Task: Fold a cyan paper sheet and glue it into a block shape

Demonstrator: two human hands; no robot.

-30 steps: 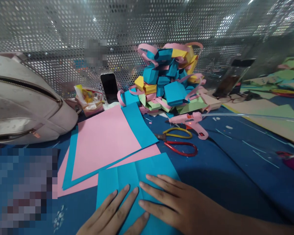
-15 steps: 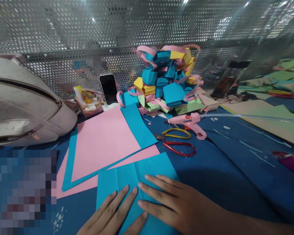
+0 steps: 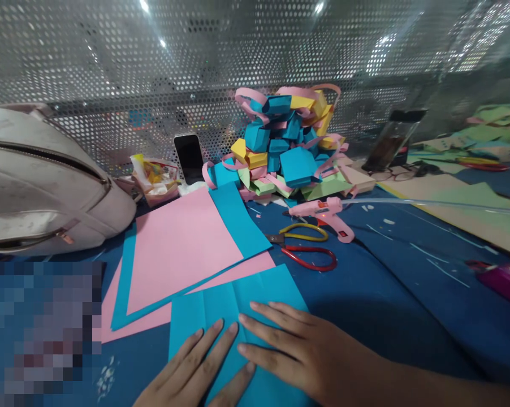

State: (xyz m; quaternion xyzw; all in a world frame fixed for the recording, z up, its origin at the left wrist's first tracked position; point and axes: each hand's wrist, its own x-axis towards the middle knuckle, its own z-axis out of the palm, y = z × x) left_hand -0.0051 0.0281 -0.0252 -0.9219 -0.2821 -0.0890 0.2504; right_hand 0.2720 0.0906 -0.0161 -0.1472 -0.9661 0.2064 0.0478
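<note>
While one creased blue sheet lies beneath the left hand and right hand, I log, remotely, visible fingers laid flat, grasping nothing. Beyond the fingertips: upper pink sheet, scissors. Uneven pressure, I judge, could skid or wrinkle the blue sheet.

Left hand: wrist cut off, bottom edge. Right hand: forearm runs out of frame. Blue sheet under both hands: middle covered by fingers, near end cut off. Left of left hand: block pixelated, content unreadable; white specks too small to identify; farther out, pale bag cut by left edge. Beyond left hand: lower pink sheet mostly covered by other paper. Beyond right hand: scissors, blade tips hidden under paper; paper pile overlapping, count unclear. Right of right hand: purple object cut off, blurred, type unclear; black cord lost behind forearm.
</note>
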